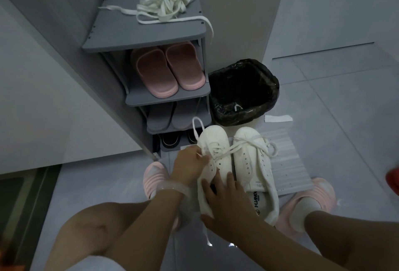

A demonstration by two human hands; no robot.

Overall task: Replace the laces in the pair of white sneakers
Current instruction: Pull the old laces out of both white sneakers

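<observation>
two white sneakers [248, 158] sit side by side on a mat [287, 162] on the floor. the left hand [190, 160] pinches a lace [199, 132] at the left sneaker; the right hand [224, 201] lies on its heel, fingers straight. one tangle of spare laces [166, 5] tops the rack [151, 37], which holds two pink slippers [168, 68]. one lined bin [244, 91] holds a scrap.

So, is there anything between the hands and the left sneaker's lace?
Nothing visible is. The left hand already pinches the lace at the eyelets of the left sneaker, and the right hand rests on the heel part of that sneaker. The other sneaker lies beside it, not in the way.
</observation>
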